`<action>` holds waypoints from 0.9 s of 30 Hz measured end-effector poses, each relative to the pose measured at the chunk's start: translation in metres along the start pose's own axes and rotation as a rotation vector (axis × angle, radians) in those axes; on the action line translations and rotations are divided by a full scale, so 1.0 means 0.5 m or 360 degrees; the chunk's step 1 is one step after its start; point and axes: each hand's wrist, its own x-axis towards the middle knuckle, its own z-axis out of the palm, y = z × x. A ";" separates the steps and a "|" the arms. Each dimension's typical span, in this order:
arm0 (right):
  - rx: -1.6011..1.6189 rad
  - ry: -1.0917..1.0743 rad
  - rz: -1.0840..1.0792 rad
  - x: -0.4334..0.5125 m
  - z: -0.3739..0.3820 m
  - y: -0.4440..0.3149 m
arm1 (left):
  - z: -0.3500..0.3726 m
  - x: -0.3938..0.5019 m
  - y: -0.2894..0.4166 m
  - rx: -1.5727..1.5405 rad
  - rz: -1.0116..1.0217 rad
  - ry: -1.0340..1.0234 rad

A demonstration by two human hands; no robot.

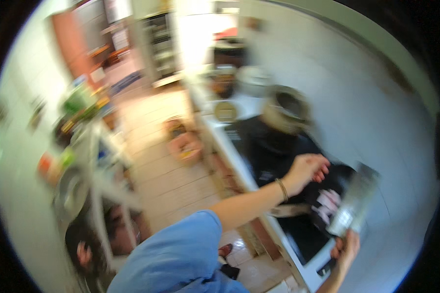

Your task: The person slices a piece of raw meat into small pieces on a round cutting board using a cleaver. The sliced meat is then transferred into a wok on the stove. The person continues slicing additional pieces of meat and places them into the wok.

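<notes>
My right hand grips a broad-bladed metal cleaver at its near end. The blade slants up over the right side of a black frying pan. Pale pink pieces of what looks like meat lie in the pan, beside the blade. Above the pan's far left edge hovers my left hand, fingers curled, a band around the wrist. Blur hides whether those fingers hold anything. The pan's light handle points left, below my left forearm. Under the pan is a black glass cooktop.
A tan pot stands on the cooktop's far part, against the wall. Beyond it are a round lid, a white rice cooker and jars. A pink basket sits on the tiled floor. A loaded rack lines the left wall.
</notes>
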 end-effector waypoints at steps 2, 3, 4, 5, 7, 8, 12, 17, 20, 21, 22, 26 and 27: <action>0.0598 -0.0461 0.0095 0.083 -0.094 0.152 | -0.135 -0.149 0.048 0.0192 0.0201 0.0075; 0.0356 -0.0323 0.0104 0.008 0.029 0.086 | -0.216 -0.256 0.080 0.0415 0.0275 0.0322; 0.0192 -0.0847 -0.0064 -0.065 0.126 0.025 | -0.301 -0.370 0.099 0.0665 0.0344 0.0514; 0.0181 -0.1043 -0.0014 -0.105 0.209 0.021 | -0.364 -0.524 0.130 0.0826 0.0283 0.0951; 0.0105 -0.1290 -0.0032 -0.157 0.290 0.059 | -0.447 -0.799 0.176 0.1389 0.0275 0.1555; -0.0007 -0.1384 0.0024 -0.184 0.345 0.074 | -0.508 -0.931 0.161 0.1613 0.0344 0.1930; -0.0739 -0.2040 -0.0344 -0.363 0.552 0.111 | -0.459 -1.434 0.191 0.1450 0.0194 0.3019; -0.0922 -0.2837 -0.0227 -0.580 0.762 0.212 | -0.459 -1.756 0.131 0.1758 -0.0240 0.3697; -0.1261 -0.3039 -0.0735 -0.724 0.844 0.238 | -0.529 -1.798 0.148 0.1640 -0.0211 0.3510; -0.1252 -0.3090 -0.0977 -0.772 0.866 0.240 | -0.562 -1.803 0.149 0.1601 -0.0150 0.3425; -0.1235 -0.3125 -0.1224 -0.813 0.887 0.246 | -0.579 -1.791 0.176 0.1579 -0.0290 0.3334; -0.0974 -0.3323 -0.1608 -0.969 0.981 0.294 | -0.621 -1.764 0.220 0.1757 -0.0738 0.2992; -0.0937 -0.3362 -0.1644 -1.008 1.003 0.308 | -0.625 -1.764 0.218 0.1724 -0.0738 0.2974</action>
